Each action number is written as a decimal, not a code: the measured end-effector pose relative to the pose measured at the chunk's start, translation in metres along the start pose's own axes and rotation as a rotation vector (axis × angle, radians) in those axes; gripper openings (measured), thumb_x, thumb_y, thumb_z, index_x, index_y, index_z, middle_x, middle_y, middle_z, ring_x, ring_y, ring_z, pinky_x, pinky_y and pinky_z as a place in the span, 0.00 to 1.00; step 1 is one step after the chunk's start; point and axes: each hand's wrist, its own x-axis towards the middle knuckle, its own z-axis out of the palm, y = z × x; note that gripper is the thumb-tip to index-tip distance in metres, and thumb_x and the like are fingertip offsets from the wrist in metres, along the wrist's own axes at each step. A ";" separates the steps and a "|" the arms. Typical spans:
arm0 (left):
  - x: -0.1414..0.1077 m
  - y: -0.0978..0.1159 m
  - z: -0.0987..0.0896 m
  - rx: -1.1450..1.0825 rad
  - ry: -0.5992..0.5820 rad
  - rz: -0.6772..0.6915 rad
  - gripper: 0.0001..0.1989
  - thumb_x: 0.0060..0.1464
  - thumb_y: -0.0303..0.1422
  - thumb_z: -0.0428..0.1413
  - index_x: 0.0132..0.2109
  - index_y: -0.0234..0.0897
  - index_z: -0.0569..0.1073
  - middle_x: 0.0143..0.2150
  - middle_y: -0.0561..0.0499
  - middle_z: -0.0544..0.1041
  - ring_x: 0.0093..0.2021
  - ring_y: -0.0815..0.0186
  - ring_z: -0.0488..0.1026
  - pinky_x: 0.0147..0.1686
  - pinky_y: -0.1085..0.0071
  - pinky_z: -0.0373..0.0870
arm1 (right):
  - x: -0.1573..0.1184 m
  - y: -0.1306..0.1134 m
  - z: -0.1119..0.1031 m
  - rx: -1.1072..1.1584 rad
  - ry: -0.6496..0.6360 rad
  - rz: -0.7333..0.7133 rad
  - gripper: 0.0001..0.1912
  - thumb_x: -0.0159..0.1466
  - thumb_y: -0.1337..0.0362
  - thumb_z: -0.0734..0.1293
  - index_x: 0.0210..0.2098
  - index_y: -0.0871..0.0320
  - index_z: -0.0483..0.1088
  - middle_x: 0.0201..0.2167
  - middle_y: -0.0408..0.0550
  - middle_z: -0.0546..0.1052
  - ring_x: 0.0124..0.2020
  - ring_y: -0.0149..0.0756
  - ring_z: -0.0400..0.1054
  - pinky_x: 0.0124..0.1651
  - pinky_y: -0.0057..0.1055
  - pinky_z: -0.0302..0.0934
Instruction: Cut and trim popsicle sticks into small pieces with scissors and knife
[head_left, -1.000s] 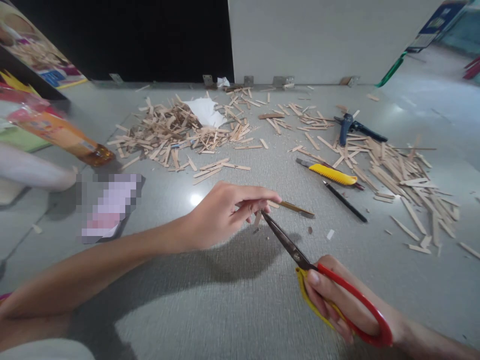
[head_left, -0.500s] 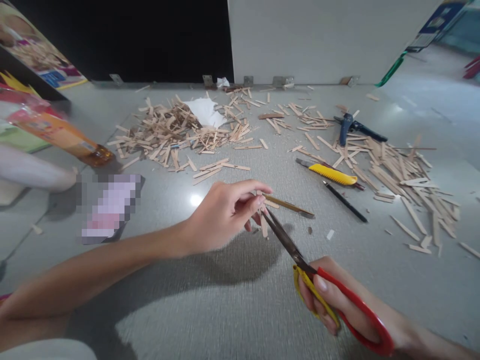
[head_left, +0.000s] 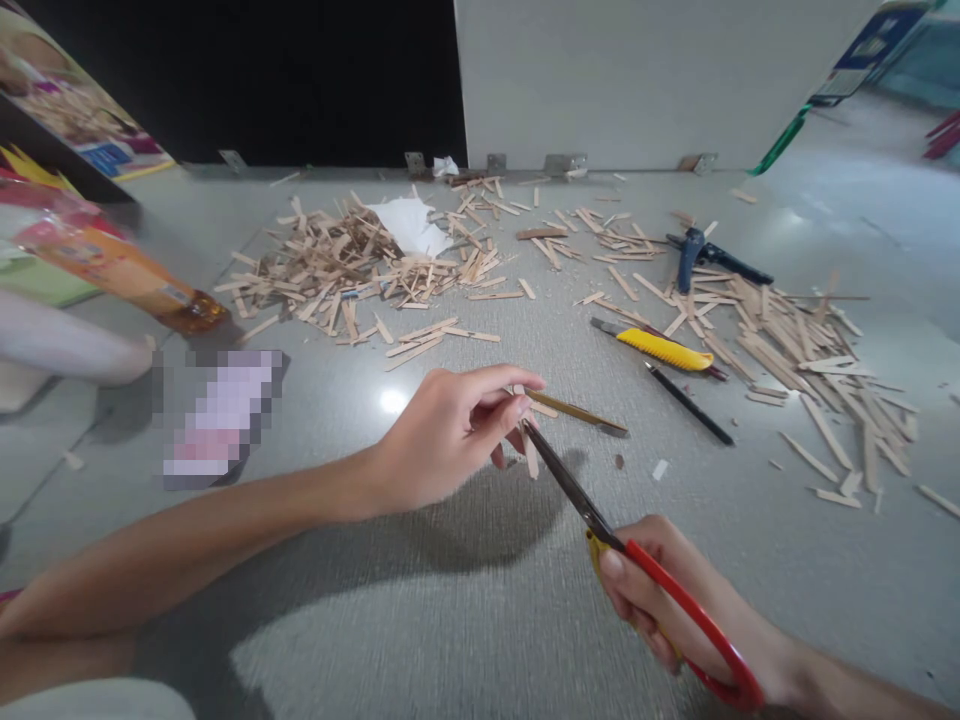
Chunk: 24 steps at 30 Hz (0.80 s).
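My left hand (head_left: 442,435) pinches a small flat wooden stick (head_left: 532,460) between thumb and fingers, its lower end poking out below. My right hand (head_left: 675,590) is wrapped round the red and yellow handles of a pair of scissors (head_left: 570,480). The blades look nearly closed, and their tips meet the stick just under my left thumb. Whether the stick is cut through is hidden by the fingers. Just beyond the fingertips lies a slim gold-coloured tool (head_left: 574,409) with a dark flat end, beside another bit of wood.
A heap of wooden sticks (head_left: 330,265) with a white tissue (head_left: 412,225) lies at the back left; more sticks (head_left: 795,340) spread rightward. Around them are a yellow utility knife (head_left: 664,349), a black pen-like tool (head_left: 690,403) and dark blue pliers-like tool (head_left: 690,258). At left rests an orange bottle (head_left: 142,275).
The scissors have closed further, their handles drawing together as my right hand squeezes and turns slightly. My left hand and the stick stay almost in place.
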 end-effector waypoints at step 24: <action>0.009 0.000 -0.017 0.214 -0.146 0.261 0.13 0.73 0.29 0.54 0.55 0.38 0.83 0.41 0.48 0.89 0.32 0.70 0.84 0.34 0.79 0.75 | -0.006 -0.008 -0.006 0.117 -0.137 0.002 0.45 0.54 0.14 0.58 0.18 0.52 0.57 0.12 0.34 0.56 0.09 0.21 0.47 0.12 0.22 0.44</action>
